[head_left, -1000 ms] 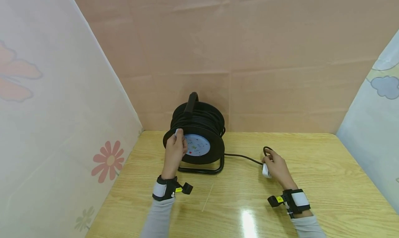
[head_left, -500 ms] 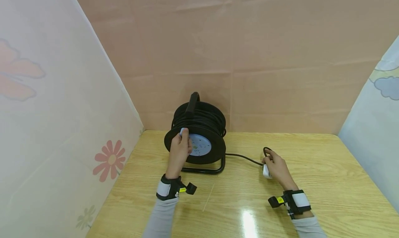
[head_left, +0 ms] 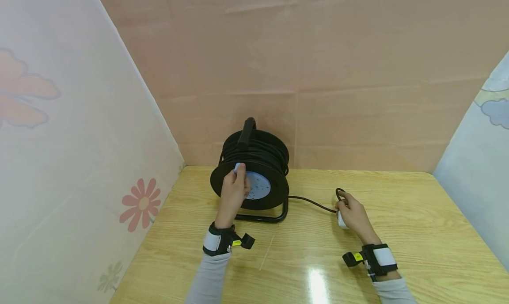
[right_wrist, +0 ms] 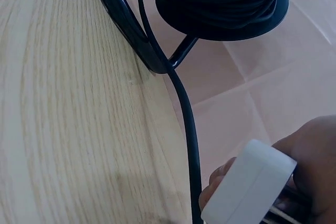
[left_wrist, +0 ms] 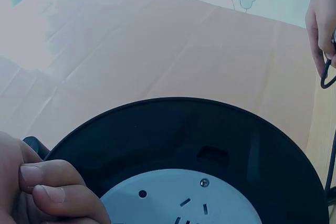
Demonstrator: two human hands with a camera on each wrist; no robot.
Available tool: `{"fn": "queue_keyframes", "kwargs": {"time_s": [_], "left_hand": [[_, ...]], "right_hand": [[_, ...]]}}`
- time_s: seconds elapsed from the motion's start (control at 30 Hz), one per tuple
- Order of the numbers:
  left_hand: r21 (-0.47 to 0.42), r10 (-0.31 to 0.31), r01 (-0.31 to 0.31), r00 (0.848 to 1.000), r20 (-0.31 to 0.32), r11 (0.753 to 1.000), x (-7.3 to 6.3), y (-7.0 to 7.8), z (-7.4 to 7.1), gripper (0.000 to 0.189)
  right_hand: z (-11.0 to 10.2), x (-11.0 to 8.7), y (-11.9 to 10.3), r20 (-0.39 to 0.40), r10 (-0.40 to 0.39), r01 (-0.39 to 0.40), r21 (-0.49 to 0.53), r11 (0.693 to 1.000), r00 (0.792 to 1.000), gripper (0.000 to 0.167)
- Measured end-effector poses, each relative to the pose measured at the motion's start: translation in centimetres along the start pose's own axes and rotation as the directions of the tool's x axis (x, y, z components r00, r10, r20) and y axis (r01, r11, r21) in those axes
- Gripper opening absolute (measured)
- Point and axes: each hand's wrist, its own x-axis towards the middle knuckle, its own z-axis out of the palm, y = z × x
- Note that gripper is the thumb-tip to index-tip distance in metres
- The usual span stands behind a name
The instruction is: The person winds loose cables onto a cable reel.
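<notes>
A black cable reel (head_left: 274, 178) stands on the table, with black cable (head_left: 254, 150) wound round its drum. On its front face sits a pale blue round socket panel (head_left: 259, 187), partly covered by my left hand (head_left: 232, 195). That hand grips a small pale blue knob (head_left: 237, 166) near the upper edge of the face; the left wrist view shows its curled fingers (left_wrist: 63, 195) beside the panel. To the right, my right hand (head_left: 355, 216) holds a white plug (right_wrist: 249, 184) together with a loop of cable. A stretch of cord (head_left: 312, 201) runs from reel to right hand.
The reel has a black carrying handle (head_left: 246, 136) on top and a tubular black stand (head_left: 260, 218) below. Wooden tabletop (head_left: 302, 251) extends around it. A brown covered wall (head_left: 338, 74) rises behind, with patterned panels (head_left: 99, 140) at the sides.
My left hand has moved right across the reel's upper face with the knob, and the face has turned clockwise a little. My right hand stays nearly still with the plug.
</notes>
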Motion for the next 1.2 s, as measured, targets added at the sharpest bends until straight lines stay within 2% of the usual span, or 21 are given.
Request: {"fn": "queue_keyframes", "kwargs": {"time_s": [0.17, 0.57, 1.2], "left_hand": [[-0.014, -0.001, 0.001, 1.000, 0.005, 1.000, -0.1, 0.1, 0.4, 0.058], [-0.047, 0.053, -0.051, 0.998, 0.037, 0.998, -0.2, -0.1, 1.5, 0.061], [-0.041, 0.037, -0.034, 0.998, 0.056, 0.999, -0.5, -0.2, 2.6, 0.064]], "right_hand": [[0.2, 0.0, 0.1, -0.009, -0.015, 0.015, -0.003, 1.000, 1.000, 0.053], [0.2, 0.1, -0.1, -0.011, -0.023, 0.023, -0.015, 1.000, 1.000, 0.053], [0.3, 0.0, -0.2, -0.025, -0.034, 0.034, -0.006, 0.999, 0.999, 0.050]]}}
